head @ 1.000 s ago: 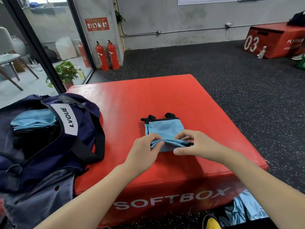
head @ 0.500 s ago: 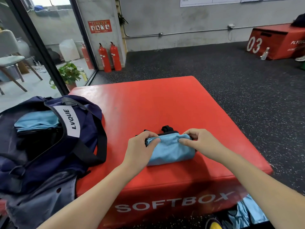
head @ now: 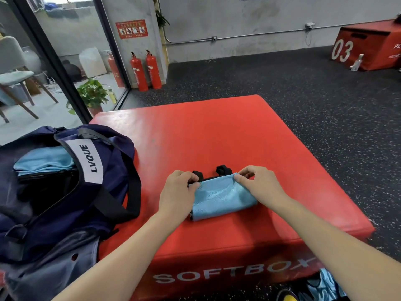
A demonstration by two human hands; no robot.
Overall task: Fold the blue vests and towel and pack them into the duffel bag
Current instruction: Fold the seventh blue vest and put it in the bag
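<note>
A light blue vest (head: pixel 221 197) with black trim lies folded into a small bundle on the red soft box (head: pixel 217 137), near its front edge. My left hand (head: pixel 176 193) pinches the bundle's far left corner. My right hand (head: pixel 258 186) pinches its far right corner. Two black strap ends stick out behind the fold. The navy duffel bag (head: pixel 65 187) stands open at the left, overlapping the box's left edge, with folded light blue fabric (head: pixel 44 159) inside it.
More light blue fabric (head: pixel 325 285) lies on the floor below the box's front right corner. Two red fire extinguishers (head: pixel 145 70) stand by the far wall. Another red box (head: pixel 368 48) marked 03 sits far right. A potted plant (head: pixel 93 94) is behind the glass.
Both hands have rolled the vest's near edge away from me over itself, turning the flat piece into a compact bundle, and now hold its far corners.
</note>
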